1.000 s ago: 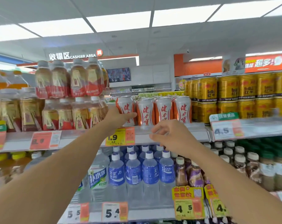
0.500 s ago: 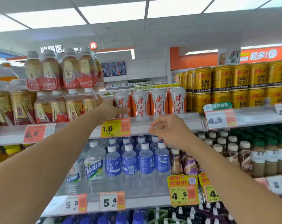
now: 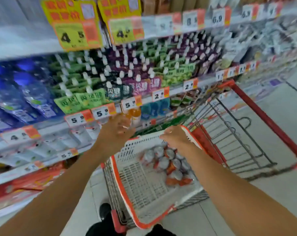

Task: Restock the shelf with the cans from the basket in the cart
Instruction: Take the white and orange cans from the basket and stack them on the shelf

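Observation:
A white basket with an orange rim (image 3: 137, 181) sits in the red wire cart (image 3: 263, 120). Several orange-and-white cans (image 3: 168, 162) lie in its far right corner, silver tops showing. My left hand (image 3: 116, 132) hovers above the basket's far left edge, fingers loosely curled, holding nothing. My right hand (image 3: 175, 137) hangs over the basket's far rim just above the cans, fingers bent downward and empty. The view is blurred by head motion.
Shelves (image 3: 144, 99) with price tags run along the left, holding blue bottles (image 3: 16, 92), green and purple spouted pouches (image 3: 120, 77) and packets lower down. My dark shoes (image 3: 105, 212) stand beside the cart. Grey floor lies to the right.
My view has swung down from the top shelf of cans to the cart. Both hands left the shelf and dropped to the basket, empty.

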